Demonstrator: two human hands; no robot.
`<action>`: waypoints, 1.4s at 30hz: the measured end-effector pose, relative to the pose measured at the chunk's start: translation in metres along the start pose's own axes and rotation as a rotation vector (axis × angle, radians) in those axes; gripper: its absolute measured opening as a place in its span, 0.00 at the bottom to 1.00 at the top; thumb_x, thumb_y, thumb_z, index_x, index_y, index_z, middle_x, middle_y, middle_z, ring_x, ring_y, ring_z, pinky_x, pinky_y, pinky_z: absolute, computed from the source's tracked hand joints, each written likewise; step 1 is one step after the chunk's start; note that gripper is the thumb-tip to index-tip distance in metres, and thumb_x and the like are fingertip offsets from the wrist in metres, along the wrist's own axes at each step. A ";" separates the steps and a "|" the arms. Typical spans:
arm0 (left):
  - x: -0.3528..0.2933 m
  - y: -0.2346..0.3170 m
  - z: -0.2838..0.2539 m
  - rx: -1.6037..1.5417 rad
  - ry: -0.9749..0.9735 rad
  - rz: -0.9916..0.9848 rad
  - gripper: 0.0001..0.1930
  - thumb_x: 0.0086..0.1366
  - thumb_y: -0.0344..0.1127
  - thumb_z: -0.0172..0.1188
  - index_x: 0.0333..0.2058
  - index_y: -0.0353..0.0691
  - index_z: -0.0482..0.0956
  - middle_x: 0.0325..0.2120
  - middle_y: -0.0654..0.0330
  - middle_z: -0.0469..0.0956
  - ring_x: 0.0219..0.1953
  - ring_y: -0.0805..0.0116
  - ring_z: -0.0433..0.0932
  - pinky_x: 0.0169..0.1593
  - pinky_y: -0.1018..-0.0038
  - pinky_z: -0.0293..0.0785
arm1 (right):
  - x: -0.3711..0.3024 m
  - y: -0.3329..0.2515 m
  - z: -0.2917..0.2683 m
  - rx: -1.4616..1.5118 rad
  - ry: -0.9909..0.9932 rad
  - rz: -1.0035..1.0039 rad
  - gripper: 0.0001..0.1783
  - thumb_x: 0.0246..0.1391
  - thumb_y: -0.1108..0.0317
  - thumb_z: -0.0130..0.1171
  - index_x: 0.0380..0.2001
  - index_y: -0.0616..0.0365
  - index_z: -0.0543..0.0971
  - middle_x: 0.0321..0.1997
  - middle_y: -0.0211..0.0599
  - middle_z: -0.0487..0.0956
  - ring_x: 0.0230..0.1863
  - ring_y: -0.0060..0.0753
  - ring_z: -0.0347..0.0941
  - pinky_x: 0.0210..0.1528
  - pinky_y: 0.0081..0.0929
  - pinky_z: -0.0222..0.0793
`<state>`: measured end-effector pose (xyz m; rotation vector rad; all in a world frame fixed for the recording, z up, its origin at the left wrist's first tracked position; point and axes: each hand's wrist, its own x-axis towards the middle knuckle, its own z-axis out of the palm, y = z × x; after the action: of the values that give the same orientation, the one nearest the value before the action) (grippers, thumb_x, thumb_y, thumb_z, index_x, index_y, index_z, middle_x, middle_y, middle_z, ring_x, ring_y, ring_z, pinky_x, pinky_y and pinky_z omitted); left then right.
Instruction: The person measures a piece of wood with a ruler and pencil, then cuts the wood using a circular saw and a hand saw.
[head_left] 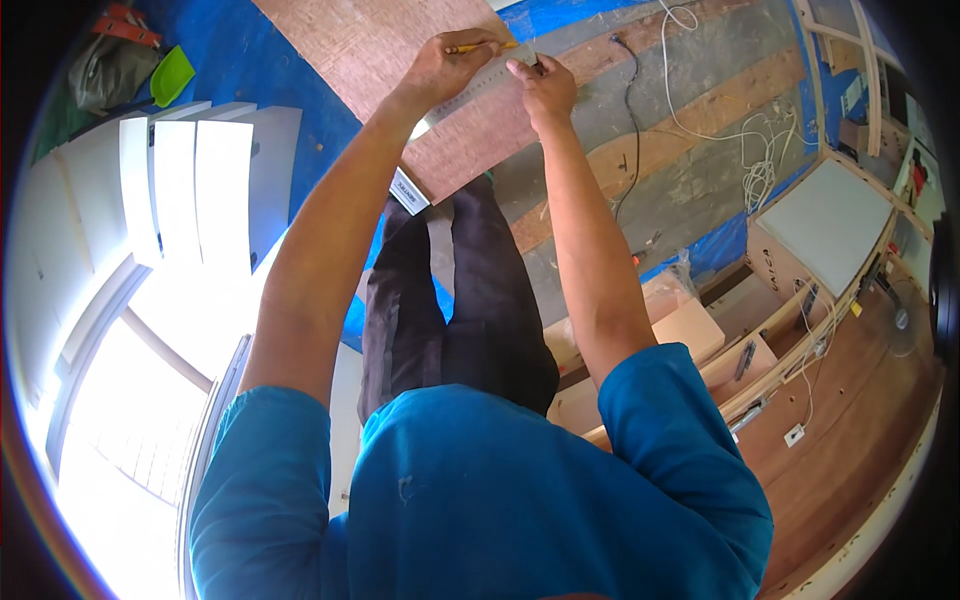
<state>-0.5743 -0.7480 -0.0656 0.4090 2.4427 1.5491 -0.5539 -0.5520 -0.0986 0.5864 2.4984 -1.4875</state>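
A reddish-brown plywood board [345, 50] lies in front of me. A metal ruler [487, 82] with markings runs slantwise across it. My left hand [455, 68] is closed round a yellow pencil [459, 49], its tip end toward the ruler's far end. There, my right hand [548, 92] pinches the ruler between thumb and fingers. The two hands are close together over the board. At the board's near corner, by my leg, sits a pale flat bar [409, 190] with dark lettering; whether it joins the ruler is hidden by my left forearm.
Blue sheeting [325, 140] covers floor at left, near white panels [225, 190] and a green dustpan [172, 76]. A black cable [634, 110] and a coiled white cord [760, 175] lie on the right. Wooden drawers [690, 335] and a cabinet box [825, 220] stand at right.
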 end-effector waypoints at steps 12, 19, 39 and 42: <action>-0.033 0.012 -0.036 -0.083 -0.028 -0.160 0.14 0.71 0.38 0.61 0.47 0.35 0.86 0.43 0.56 0.86 0.47 0.67 0.83 0.56 0.70 0.76 | -0.001 -0.005 0.002 -0.080 0.054 -0.005 0.18 0.52 0.62 0.78 0.40 0.65 0.87 0.30 0.33 0.85 0.29 0.26 0.73 0.36 0.30 0.70; -0.162 0.012 -0.120 0.408 -0.228 -0.486 0.15 0.66 0.42 0.58 0.32 0.33 0.83 0.36 0.47 0.86 0.41 0.41 0.83 0.48 0.52 0.78 | 0.011 0.021 -0.006 -0.082 0.058 0.030 0.27 0.48 0.59 0.80 0.46 0.66 0.86 0.32 0.41 0.85 0.32 0.38 0.78 0.41 0.37 0.74; -0.282 0.045 0.016 -0.857 0.398 -1.029 0.12 0.74 0.43 0.58 0.38 0.40 0.78 0.20 0.68 0.69 0.16 0.78 0.65 0.21 0.75 0.59 | -0.092 -0.007 -0.048 -0.073 0.125 0.027 0.36 0.52 0.55 0.78 0.56 0.72 0.80 0.56 0.54 0.82 0.58 0.42 0.78 0.58 0.37 0.75; -0.324 0.060 0.002 -0.850 0.330 -1.065 0.13 0.74 0.43 0.58 0.34 0.41 0.76 0.20 0.68 0.70 0.17 0.80 0.65 0.21 0.75 0.59 | -0.147 0.027 -0.065 -0.029 0.050 0.100 0.34 0.54 0.55 0.78 0.54 0.72 0.81 0.52 0.50 0.84 0.54 0.39 0.80 0.55 0.33 0.75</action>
<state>-0.2627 -0.8343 0.0000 -1.1418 1.3843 1.8725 -0.4060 -0.5198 -0.0378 0.7408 2.4830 -1.4160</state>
